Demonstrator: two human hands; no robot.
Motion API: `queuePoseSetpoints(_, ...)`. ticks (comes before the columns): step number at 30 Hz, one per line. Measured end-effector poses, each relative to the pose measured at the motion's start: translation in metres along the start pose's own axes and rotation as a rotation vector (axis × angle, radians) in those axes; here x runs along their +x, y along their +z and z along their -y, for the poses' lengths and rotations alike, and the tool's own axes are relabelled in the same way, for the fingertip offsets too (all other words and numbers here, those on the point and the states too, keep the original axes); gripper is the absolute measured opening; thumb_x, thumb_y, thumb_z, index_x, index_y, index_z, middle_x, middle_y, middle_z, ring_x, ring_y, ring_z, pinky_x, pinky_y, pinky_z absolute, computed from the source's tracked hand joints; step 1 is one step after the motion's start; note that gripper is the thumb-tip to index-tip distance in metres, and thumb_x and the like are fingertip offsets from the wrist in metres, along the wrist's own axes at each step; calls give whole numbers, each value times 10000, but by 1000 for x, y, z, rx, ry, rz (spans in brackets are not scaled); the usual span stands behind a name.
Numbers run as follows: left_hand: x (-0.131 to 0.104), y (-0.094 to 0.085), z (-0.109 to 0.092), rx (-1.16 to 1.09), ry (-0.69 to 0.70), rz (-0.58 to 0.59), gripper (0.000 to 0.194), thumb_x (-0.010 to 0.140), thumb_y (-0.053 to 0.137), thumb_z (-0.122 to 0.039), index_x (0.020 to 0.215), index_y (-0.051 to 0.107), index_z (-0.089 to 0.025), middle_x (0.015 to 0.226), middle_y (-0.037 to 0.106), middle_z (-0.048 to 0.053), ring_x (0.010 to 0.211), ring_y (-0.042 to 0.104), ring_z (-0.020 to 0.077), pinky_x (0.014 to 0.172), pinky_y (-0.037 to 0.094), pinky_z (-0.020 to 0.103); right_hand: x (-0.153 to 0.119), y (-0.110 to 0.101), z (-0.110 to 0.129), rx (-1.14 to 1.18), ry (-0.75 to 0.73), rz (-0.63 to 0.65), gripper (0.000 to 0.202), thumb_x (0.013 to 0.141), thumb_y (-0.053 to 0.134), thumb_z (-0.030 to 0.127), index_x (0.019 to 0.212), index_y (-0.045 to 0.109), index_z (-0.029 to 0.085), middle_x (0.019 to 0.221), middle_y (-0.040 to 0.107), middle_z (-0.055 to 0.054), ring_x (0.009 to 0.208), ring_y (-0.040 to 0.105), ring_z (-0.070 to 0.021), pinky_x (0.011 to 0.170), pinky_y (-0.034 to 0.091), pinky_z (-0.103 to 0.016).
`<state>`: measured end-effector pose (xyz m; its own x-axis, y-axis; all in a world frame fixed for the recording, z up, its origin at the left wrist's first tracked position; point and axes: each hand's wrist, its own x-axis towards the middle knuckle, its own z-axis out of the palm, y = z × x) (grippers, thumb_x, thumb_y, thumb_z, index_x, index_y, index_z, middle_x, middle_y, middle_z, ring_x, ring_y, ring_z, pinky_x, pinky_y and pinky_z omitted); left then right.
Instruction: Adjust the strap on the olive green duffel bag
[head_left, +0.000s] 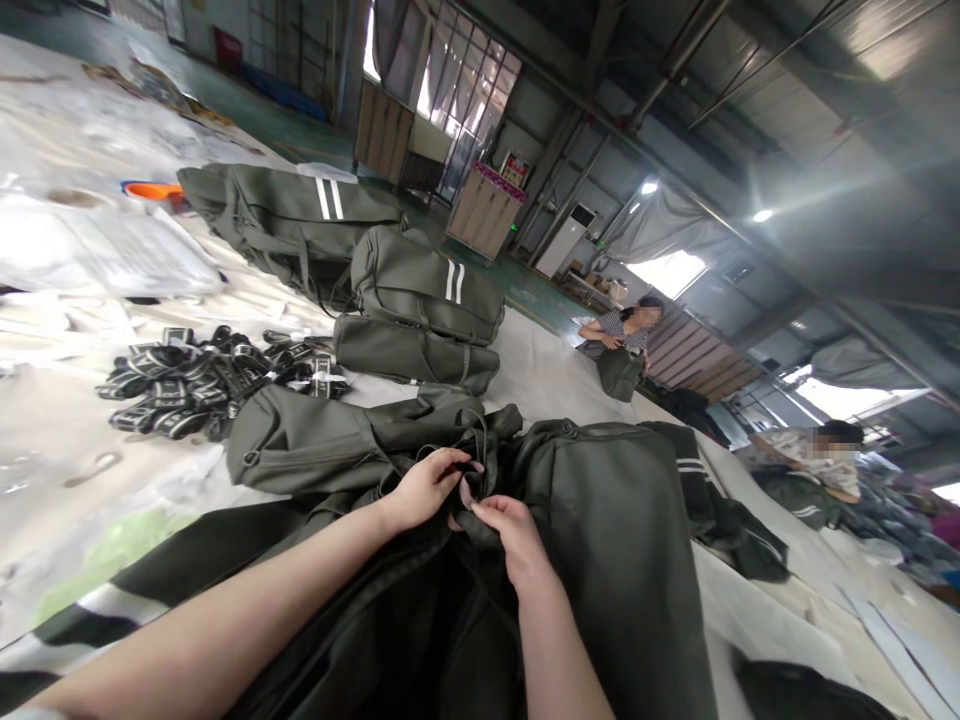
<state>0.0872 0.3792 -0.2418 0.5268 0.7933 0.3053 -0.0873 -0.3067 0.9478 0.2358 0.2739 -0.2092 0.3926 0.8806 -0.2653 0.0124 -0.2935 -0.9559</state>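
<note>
Left hand and right hand both pinch crumpled matte olive bag fabric; stuffed boxy bags behind, glossy striped straps heaped

Two bare forearms come into view from the bottom edge, with no sleeves, gloves, watch or rings on them. The left hand and right hand show short, plain fingernails; nothing worn is visible up to the frame edge

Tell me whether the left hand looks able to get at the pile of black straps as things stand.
Probably not: the left hand grips the dark green bag, and the straps lie beyond another bag.
</note>
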Motion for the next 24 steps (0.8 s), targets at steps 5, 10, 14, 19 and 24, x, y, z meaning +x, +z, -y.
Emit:
queuePoseSetpoints(5,2,0,4,-88,-56,39,273,842,558,-256,1072,656,-146,1083,655,101,1023,608,219,971,449,345,-16,-1,-5,170,-130,97,374,517,847,352,502,511,188,552,498,55,545,425,-100,586,367,-247)
queuePoseSetpoints(10,6,-1,11,-178,-148,59,330,802,604,-322,1066,653,-129,1030,668,97,954,602,225,905,450,349,-29,5,-11,88,-297,123,293,617,773,322,530,524,195,650,507,21,656,492,-141,665,446,-277)
queuePoseSetpoints(14,5,-1,14,-310,-235,58,389,740,661,-389,1036,659,-137,875,660,47,782,577,181,760,444,306,-19,10,-24,65,-257,-163,273,711,690,445,717,574,198,658,560,18,618,505,-138,601,428,-252)
queuePoseSetpoints(19,3,-5,11,-517,-349,47,356,683,708,-358,964,673,-142,801,644,25,728,559,147,718,431,276,-8,11,-31,-274,-302,-265,258,687,729,420,762,634,192,649,601,9,617,548,-159,593,440,-263)
queuePoseSetpoints(24,2,-7,9,-557,-360,37,341,661,722,-348,921,691,-130,785,649,34,728,564,142,712,433,266,-9,9,-26,-184,-155,-130,266,657,755,383,804,680,176,565,572,36,544,500,-136,551,383,-251)
